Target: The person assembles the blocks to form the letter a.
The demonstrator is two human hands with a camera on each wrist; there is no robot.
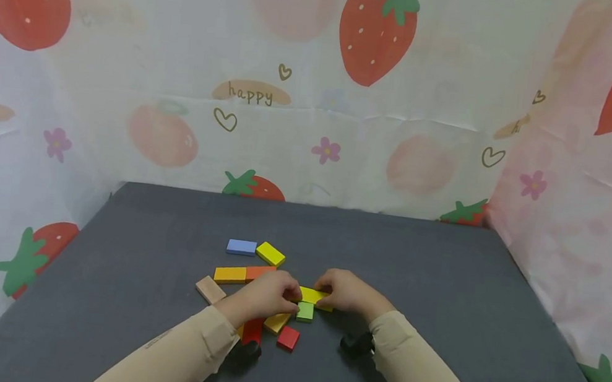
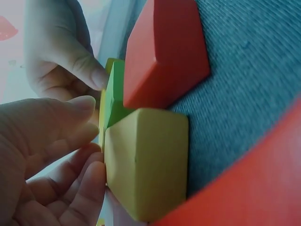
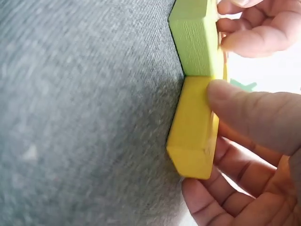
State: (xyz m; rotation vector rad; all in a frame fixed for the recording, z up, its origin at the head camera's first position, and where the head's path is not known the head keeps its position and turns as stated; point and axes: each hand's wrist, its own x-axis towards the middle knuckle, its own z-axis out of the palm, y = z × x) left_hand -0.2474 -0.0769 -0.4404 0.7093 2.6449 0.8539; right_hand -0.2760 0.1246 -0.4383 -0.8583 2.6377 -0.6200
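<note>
My right hand [image 1: 352,292] pinches the right end of a yellow rectangular block [image 3: 190,113]. Its thumb presses the near face, and its fingers lie behind and beside the end. A small light green block [image 1: 305,312] touches the yellow block's near side. At the yellow block's left end is my left hand [image 1: 267,293], fingertips close to the green block and a mustard-yellow block [image 2: 150,165]. The left wrist view does not show clearly whether those fingertips grip anything. A small red block [image 1: 288,339] lies just in front. A longer red block [image 1: 252,331] is partly under the left forearm.
Behind the left hand lie a blue block [image 1: 241,247], another yellow block [image 1: 270,254], an amber block [image 1: 230,275] and an orange block [image 1: 259,272]. A plain wooden block [image 1: 210,290] is farther left. The dark grey tabletop [image 1: 432,266] meets strawberry-printed cloth walls [image 1: 302,122].
</note>
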